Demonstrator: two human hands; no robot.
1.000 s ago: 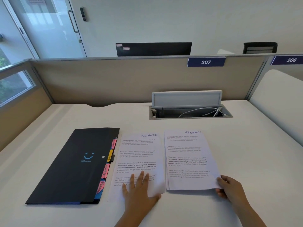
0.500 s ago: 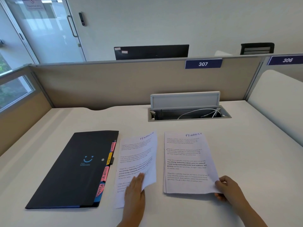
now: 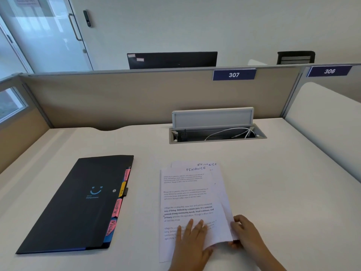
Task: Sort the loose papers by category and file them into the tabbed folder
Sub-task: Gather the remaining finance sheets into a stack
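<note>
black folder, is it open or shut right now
Shut. The black folder lies flat on the desk with its cover down; only the coloured tabs stick out along its right edge.

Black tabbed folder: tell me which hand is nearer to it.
Left. The left hand lies flat on the Finance papers, just right of the black tabbed folder; the right hand grips the papers' far right edge.

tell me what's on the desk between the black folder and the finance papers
Nothing: in the head view, only bare desk separates the black folder with its coloured tabs from the finance papers.
</note>
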